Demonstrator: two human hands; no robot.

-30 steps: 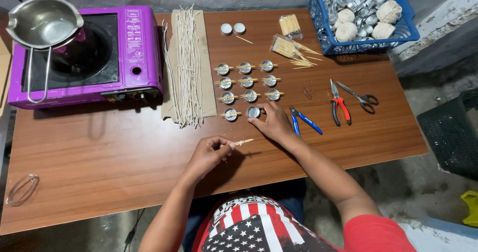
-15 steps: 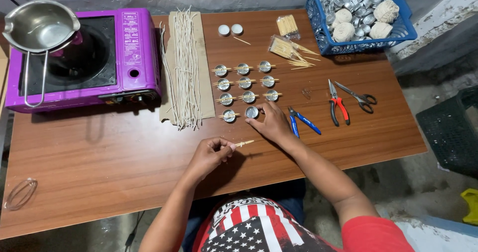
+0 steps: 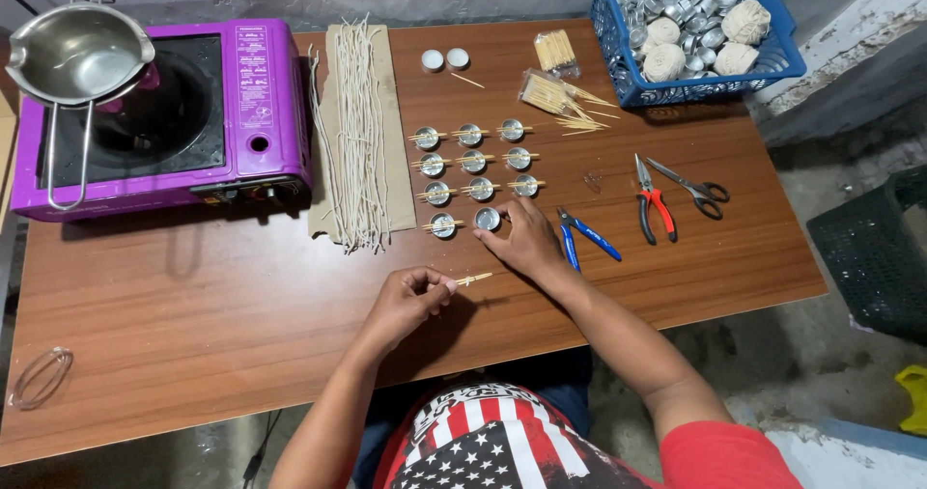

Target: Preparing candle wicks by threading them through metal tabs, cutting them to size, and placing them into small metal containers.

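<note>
At the near edge of the wooden table (image 3: 193, 354), the left hand (image 3: 406, 301) pinches a small wooden stick (image 3: 473, 279) between its fingertips, holding it just above the boards. Just beyond, the right hand (image 3: 526, 243) rests with fingers spread narrow against a small metal cup (image 3: 488, 219), the last in a grid of cups (image 3: 473, 161) with sticks laid across them near the middle of the table. Blue pliers (image 3: 584, 238) lie just beside that hand, with red pliers (image 3: 652, 199) and scissors (image 3: 695, 190) further right. The near left part is bare wood, with a clear loop (image 3: 39, 378) at the left edge. Further back lie a bundle of wicks (image 3: 357, 132) on cardboard, a purple stove (image 3: 164, 112) bearing a steel pot (image 3: 77, 55) at the far left corner, and a blue basket (image 3: 695, 35) at the far right corner. Concrete floor lies right of the table.
</note>
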